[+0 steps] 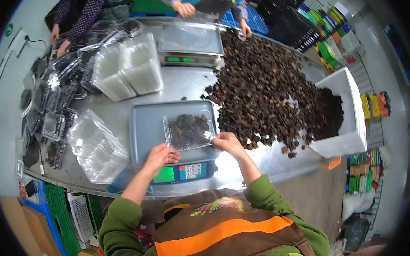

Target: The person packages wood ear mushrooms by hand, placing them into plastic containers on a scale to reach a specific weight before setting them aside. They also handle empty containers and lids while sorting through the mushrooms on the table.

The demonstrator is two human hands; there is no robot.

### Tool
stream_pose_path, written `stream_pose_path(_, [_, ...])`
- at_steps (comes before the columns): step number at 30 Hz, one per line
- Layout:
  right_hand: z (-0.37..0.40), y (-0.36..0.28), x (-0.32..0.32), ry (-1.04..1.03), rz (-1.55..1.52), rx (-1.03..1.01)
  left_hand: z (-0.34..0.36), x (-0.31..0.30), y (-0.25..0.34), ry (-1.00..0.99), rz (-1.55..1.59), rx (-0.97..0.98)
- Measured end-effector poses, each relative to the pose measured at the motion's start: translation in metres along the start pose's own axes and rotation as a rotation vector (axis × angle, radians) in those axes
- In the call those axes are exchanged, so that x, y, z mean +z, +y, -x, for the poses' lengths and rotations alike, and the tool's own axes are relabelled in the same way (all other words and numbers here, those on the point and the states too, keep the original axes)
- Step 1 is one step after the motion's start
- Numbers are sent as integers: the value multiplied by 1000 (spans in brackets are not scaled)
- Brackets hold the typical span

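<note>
A clear plastic punnet holding dark brown, mushroom-like pieces sits over the grey pan of a weighing scale. My left hand has its fingers curled at the punnet's near left corner. At the near right corner, the fingers of my right hand pinch the rim. The scale's green display and keypad face me, just below my left hand. To the right of the scale, a large heap of the same dark pieces spreads over the metal table.
Left of the scale lie stacked clear punnets; another upright stack stands behind. Filled packs pile at far left. A white foam box tips its contents at right. Across the table are a second scale and two people's hands.
</note>
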State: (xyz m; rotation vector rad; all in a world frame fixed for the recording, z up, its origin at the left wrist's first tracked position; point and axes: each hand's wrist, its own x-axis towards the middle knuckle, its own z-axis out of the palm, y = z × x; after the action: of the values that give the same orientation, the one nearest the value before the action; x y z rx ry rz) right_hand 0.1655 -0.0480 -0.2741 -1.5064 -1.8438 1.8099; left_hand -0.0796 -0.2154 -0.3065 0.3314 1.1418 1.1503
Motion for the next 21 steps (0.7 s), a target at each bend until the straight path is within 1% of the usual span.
stream_pose_path(2, [2, -11, 9, -10, -86, -16, 15, -1, 14, 13, 108, 104])
stream_pose_path(3, [7, -26, 16, -51, -168, -70, 22, -4, 22, 19, 106, 117])
stream_pose_path(4, [14, -42, 23, -94, -252, -125, 31, -12, 31, 48, 179, 221])
stream_pose_path(6, [21, -68, 31, -221, -255, -226, 46, -33, 52, 120, 262, 428])
stream_pose_path(8, [23, -78, 37, -233, -163, -275, 61, -67, 89, 212, 269, 614])
stream_pose_path(9, [19, -74, 39, -236, -167, -292, 67, -87, 111, 251, 242, 704])
stream_pose_path(11, [7, -53, 40, -268, -44, -266, 76, -112, 158, 415, 316, 888])
stream_pose_path(12, [4, -43, 42, -269, -44, -274, 82, -107, 181, 502, 360, 956])
stream_pose_path(13, [2, -35, 44, -249, 27, -287, 87, -102, 196, 588, 405, 1022])
stream_pose_path(14, [0, -26, 43, -225, 98, -301, 87, -108, 195, 584, 402, 1030])
stream_pose_path(16, [14, -30, 38, -165, 243, -331, 87, -135, 180, 846, -126, 873])
stream_pose_path(18, [23, -20, 27, -148, 215, -295, 95, -168, 139, 786, -648, 575])
stream_pose_path(19, [24, -12, 21, -130, 204, -283, 103, -165, 116, 710, -766, 505])
stream_pose_path(20, [24, 0, 17, -124, 163, -255, 122, -151, 105, 635, -989, 343])
stream_pose_path(21, [30, 11, 11, -95, 114, -222, 134, -132, 94, 590, -1193, 280])
